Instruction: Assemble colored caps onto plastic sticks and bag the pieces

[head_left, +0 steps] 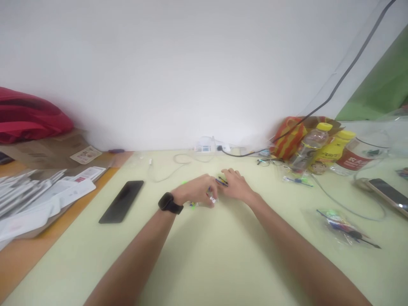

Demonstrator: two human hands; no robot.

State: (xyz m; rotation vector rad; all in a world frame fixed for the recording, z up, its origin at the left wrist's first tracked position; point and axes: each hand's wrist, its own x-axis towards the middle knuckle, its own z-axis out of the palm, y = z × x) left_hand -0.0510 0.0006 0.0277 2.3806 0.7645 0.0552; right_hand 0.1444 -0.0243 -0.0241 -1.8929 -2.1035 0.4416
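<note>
Both my hands meet at the middle of a pale yellow-green table. My left hand, with a black watch on the wrist, is curled, its fingertips pinched on a small whitish piece. My right hand lies beside it, fingers bent, touching a thin dark blue stick with a bit of yellow. A small green and blue bit lies under my left hand. The pieces are too small to name.
A black phone lies to the left, beyond it a stack of white packets. Right side: a clear bag of coloured small parts, another phone, bottles, glasses. A power strip and cables at the wall.
</note>
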